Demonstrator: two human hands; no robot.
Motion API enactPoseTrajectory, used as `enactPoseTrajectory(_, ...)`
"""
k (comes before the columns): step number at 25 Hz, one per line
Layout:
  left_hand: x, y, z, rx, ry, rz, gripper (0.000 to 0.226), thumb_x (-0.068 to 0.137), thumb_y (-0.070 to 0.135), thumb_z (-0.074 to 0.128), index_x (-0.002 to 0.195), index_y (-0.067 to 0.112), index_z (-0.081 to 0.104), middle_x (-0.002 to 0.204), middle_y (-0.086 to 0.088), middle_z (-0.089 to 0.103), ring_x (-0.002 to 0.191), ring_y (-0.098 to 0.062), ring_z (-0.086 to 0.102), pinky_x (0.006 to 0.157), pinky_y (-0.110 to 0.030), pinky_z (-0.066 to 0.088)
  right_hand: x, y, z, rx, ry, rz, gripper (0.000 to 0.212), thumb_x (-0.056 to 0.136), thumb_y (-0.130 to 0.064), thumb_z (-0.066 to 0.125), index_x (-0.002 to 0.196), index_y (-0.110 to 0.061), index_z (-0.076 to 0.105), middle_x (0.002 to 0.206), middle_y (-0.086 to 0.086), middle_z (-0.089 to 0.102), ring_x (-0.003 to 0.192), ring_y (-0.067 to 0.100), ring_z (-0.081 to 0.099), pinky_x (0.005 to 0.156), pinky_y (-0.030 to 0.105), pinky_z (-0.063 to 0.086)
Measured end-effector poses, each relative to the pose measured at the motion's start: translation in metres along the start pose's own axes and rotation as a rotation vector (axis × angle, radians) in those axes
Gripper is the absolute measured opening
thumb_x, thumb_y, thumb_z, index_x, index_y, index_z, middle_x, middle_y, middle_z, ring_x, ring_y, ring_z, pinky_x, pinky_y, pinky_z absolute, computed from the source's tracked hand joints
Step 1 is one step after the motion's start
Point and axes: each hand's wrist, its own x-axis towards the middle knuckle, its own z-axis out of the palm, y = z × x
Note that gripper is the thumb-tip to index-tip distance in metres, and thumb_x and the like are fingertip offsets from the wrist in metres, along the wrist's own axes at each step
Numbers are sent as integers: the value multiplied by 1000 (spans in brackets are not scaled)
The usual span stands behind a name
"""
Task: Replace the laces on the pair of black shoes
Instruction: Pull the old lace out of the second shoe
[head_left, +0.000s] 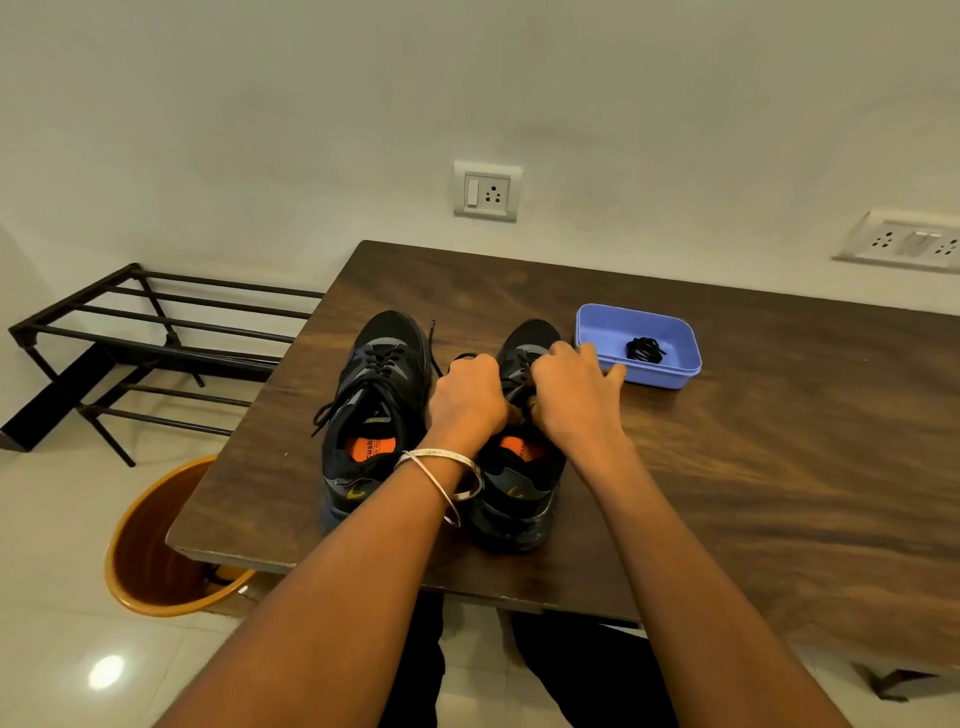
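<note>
Two black shoes with orange insoles stand side by side on the brown table (727, 441), toes pointing away from me. The left shoe (374, 410) is laced, its lace ends hanging loose. Over the tongue of the right shoe (519, 483) both hands work close together. My left hand (470, 389), with a metal bangle on the wrist, is curled in a fist around that shoe's black lace (460, 357). My right hand (571, 389) pinches the lace at the eyelets, its outer fingers spread. A coiled black lace (644, 349) lies in the blue tray (675, 332).
The blue tray stands just right of the right shoe. An orange bin (150, 561) sits on the floor under the table's left corner. A black metal rack (156, 338) stands by the wall on the left. Wall sockets (487, 191) are behind the table.
</note>
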Motion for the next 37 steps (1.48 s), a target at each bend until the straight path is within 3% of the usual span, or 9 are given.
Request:
enactPoseTrajectory(3, 0, 1, 1, -28, -20, -23, 39, 81, 32, 74, 109, 12, 54, 113, -10, 55, 104, -33, 58, 81, -40, 51, 1, 2, 3, 117, 109, 40, 5, 86, -13, 58, 81, -13, 58, 91, -1, 58, 102, 24, 51, 91, 48, 37)
enactPoseTrajectory(8, 1, 1, 1, -51, -51, -58, 46, 77, 35, 78, 110, 13, 55, 114, -11, 56, 105, -33, 59, 86, -44, 53, 1, 32, -20, 1372, 222, 597, 16, 80, -4, 55, 83, 6, 67, 76, 20, 64, 68, 18, 57, 62, 31, 43)
enactPoseTrajectory(10, -1, 2, 1, -37, -59, -58, 47, 76, 37, 79, 109, 14, 54, 114, -11, 56, 105, -32, 59, 85, -43, 53, -3, 44, -20, 1571, 229, 776, 12, 81, -5, 51, 78, -6, 62, 73, 11, 61, 69, 20, 56, 61, 30, 39)
enactPoseTrajectory(16, -3, 4, 0, -33, -63, -53, 46, 77, 37, 78, 108, 14, 53, 112, -10, 56, 104, -32, 59, 83, -42, 53, -2, 24, -15, 420, 122, 253, 31, 87, -18, 64, 118, -20, 60, 133, 7, 43, 130, 31, 30, 101, 49, 29)
enactPoseTrajectory(19, -3, 4, 0, -27, -56, -64, 46, 77, 38, 77, 108, 14, 53, 113, -10, 56, 104, -32, 59, 80, -40, 51, -4, 8, -4, 68, -9, 12, 20, 89, -19, 64, 109, -18, 62, 132, 6, 44, 129, 31, 30, 101, 54, 27)
enactPoseTrajectory(23, -4, 4, 0, -31, -41, -79, 46, 78, 36, 77, 111, 12, 55, 116, -12, 56, 106, -33, 58, 79, -40, 50, -4, 7, 3, -2, 148, -17, 12, 89, -19, 57, 93, -19, 68, 100, -4, 57, 112, 23, 44, 92, 48, 28)
enactPoseTrajectory(31, 0, 4, 1, -47, -64, -90, 45, 74, 37, 80, 104, 14, 54, 109, -10, 57, 98, -32, 61, 82, -44, 56, 1, 56, -25, 1805, 608, 571, 19, 94, -2, 43, 85, -13, 56, 68, 4, 63, 61, 21, 62, 72, 39, 53)
enactPoseTrajectory(33, 0, 4, 2, -46, -62, -88, 46, 74, 37, 80, 105, 14, 54, 109, -10, 57, 98, -32, 61, 82, -45, 56, -1, 58, -25, 1533, 571, 484, 8, 96, -8, 48, 93, -12, 54, 69, 2, 59, 56, 17, 59, 74, 41, 54)
enactPoseTrajectory(37, 3, 2, 0, -97, -104, -128, 52, 70, 39, 83, 104, 14, 54, 110, -11, 57, 98, -34, 62, 81, -45, 57, -2, 47, -8, 324, 221, 182, 29, 89, -28, 66, 117, -25, 61, 125, 1, 50, 120, 25, 40, 99, 46, 32)
